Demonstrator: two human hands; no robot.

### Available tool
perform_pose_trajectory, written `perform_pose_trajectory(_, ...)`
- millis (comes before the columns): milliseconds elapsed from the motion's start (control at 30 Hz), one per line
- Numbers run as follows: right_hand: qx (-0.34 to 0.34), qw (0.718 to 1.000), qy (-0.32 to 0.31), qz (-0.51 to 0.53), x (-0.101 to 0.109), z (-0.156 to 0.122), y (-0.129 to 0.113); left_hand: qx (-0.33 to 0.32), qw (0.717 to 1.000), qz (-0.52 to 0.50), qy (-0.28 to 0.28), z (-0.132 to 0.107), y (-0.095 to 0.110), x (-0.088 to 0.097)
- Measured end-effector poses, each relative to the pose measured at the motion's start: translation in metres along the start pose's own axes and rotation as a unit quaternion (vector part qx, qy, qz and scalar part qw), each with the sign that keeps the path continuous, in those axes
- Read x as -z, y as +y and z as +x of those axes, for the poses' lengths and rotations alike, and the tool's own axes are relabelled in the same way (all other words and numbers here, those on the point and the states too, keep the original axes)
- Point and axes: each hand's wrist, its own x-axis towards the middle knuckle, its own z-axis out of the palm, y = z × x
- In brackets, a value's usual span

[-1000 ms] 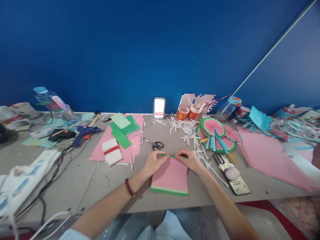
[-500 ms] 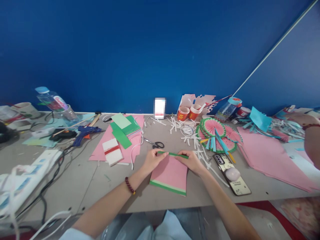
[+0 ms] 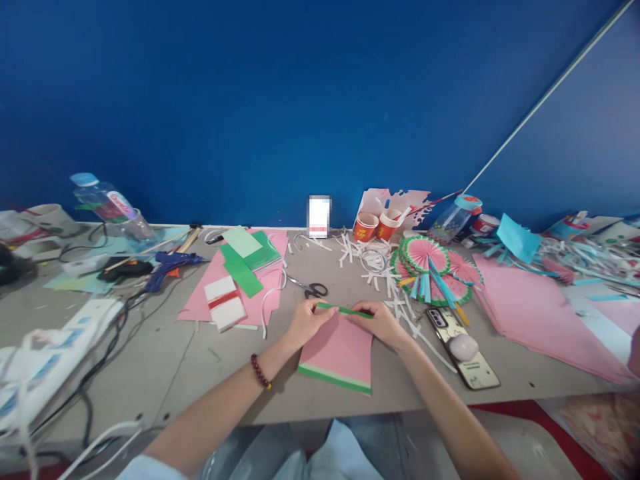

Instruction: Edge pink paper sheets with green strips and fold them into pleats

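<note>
A pink sheet of paper point(image 3: 337, 350) lies before me, with green strips along its far and near edges and a pale green band beside the near one. My left hand point(image 3: 311, 321) pinches the far green edge near its left end, thumb on top. On the same edge, toward the right end, my right hand point(image 3: 376, 323) grips with thumb and fingers closed. The fingers under the paper are partly hidden. Just beyond my hands rest black-handled scissors point(image 3: 315, 290), touching neither hand.
Left: pink and green papers point(image 3: 243, 277), a white pack with a red band point(image 3: 225, 303), a blue glue gun point(image 3: 170, 267), and a power strip point(image 3: 65, 363). Right: watermelon paper fans point(image 3: 433, 267), a phone point(image 3: 465, 350), pink sheets point(image 3: 540, 313), red paper cups point(image 3: 366, 227), and white paper scraps point(image 3: 393, 287).
Both hands keep their hold on the paper's far edge, almost unmoved. At the far right, another person's arm has drawn back mostly out of view.
</note>
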Motion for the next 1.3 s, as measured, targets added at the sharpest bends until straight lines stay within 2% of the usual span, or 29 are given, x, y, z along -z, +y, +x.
perform_pose_trajectory(333,-0.01,0.999,0.031,-0.011,0.002,0.002,0.003,-0.027,0.999,-0.024,-0.027,0.001,-0.002,0.002)
perform_pose_trajectory(600,-0.029,0.999,0.025,0.035,0.007,0.005,0.009,0.016,0.998,-0.055,0.026,0.003,0.003,0.006)
perform_pose_trajectory(800,-0.038,0.996,0.042,0.066,0.011,0.01,0.019,0.0,0.998,-0.065,0.026,0.005,0.003,0.008)
perform_pose_trajectory(1067,-0.043,0.994,0.044,0.088,0.01,0.007,0.009,-0.003,0.997,-0.073,0.039,0.007,0.005,0.011)
perform_pose_trajectory(1300,-0.054,0.991,0.068,0.102,0.014,0.012,0.016,0.002,0.991,-0.116,0.062,0.012,-0.001,0.013)
